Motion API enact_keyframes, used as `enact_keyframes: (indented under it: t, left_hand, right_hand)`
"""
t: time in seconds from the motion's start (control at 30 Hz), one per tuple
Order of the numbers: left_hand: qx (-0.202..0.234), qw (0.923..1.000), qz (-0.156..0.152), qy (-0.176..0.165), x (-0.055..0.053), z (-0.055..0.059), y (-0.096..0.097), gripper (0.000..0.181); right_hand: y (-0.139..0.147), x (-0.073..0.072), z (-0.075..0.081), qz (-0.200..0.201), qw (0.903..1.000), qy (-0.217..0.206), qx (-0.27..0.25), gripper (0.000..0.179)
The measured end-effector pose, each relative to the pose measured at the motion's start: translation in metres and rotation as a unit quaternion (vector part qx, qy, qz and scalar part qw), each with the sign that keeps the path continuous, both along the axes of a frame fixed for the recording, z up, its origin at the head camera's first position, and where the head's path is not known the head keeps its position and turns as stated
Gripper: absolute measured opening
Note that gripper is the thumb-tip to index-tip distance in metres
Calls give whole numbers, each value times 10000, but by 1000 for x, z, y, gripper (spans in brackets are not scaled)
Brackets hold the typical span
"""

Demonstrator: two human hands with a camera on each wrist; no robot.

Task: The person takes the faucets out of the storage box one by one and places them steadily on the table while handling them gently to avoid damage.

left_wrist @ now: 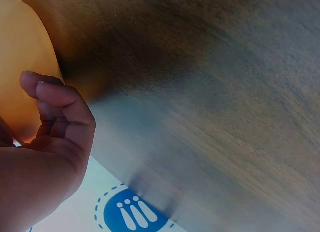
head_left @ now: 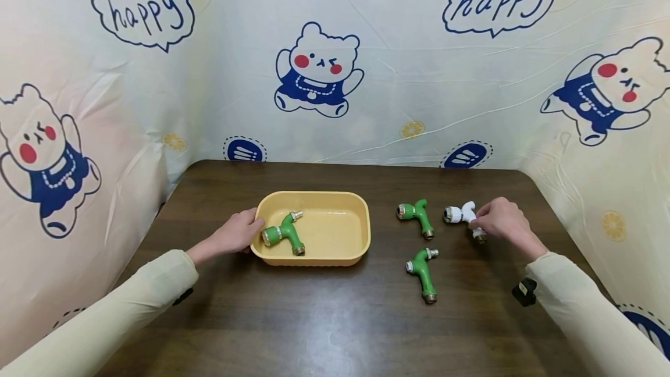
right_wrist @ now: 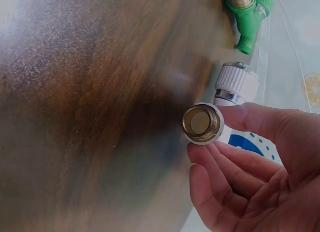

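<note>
And here at the desk (head_left: pixel 314 319), 2 hands are busy, arms spread wide in pale sleeves (head_left: pixel 120 301). The left forearm slants in across the desk's left edge, the left hand (head_left: pixel 238 233) at the left end of the yellow tray (head_left: pixel 335 226). Look at that grip: thumb up at the rim, fingers bent in at the outer wall, so the hand has the tray by its end. The tray sits left of the desk's middle, a little in from the far edge, with 1 green tap (head_left: pixel 285 233) lying inside against its left part.

Over on the other side, the right forearm angles in across the right edge, and the right hand (head_left: pixel 503 220) pinches the white tap (head_left: pixel 460 214) near the far right corner! Thumb on 1 side, fingers on the other, the remaining fingers bent below; the right wrist view looks straight into the tap's brass mouth. Its ribbed knob points to the left edge. Whether it touches the wood, I cannot tell.

Between tray and white tap lie 2 more: the far green tap (head_left: pixel 420 214), just beside the white one, and the near green tap (head_left: pixel 423 272), closer to the near side. Behind the far edge hangs a bear-print cloth (head_left: pixel 235 74).
</note>
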State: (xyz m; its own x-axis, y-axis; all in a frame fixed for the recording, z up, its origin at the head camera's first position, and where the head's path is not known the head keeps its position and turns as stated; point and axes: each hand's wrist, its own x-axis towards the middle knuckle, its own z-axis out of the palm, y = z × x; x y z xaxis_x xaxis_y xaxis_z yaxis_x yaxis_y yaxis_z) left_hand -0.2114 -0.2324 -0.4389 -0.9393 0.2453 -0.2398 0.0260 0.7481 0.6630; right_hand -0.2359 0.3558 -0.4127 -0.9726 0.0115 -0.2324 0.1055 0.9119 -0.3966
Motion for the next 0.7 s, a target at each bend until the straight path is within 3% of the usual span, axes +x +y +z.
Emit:
enact_keyframes:
  t: [0.7]
  left_hand:
    - [32, 10000, -10, -31, 1, 1, 0, 33]
  right_hand:
    - [1, -6, -5, -39, 9999, -95, -88, 32]
